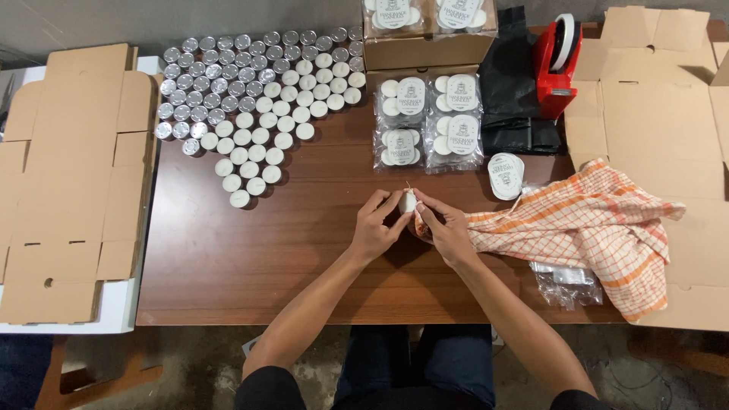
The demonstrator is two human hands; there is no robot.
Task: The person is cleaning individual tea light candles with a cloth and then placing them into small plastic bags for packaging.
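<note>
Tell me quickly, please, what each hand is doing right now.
Left hand: closed on the small white candle, fingertips pinching it.
Right hand: closed on the same candle, with a corner of the orange checked cloth under it.

The wooden table (250, 258) is dark brown, smooth, faintly glossy. On its far left part the tealights (258, 83) show shiny metal cups and matt white wax. Right of them lie clear glossy plastic packs (429, 121). The checked cloth (600, 228) on the table's right looks soft woven cotton, beside matt cardboard (653, 99) and a glossy red plastic tape dispenser (557, 68).
</note>
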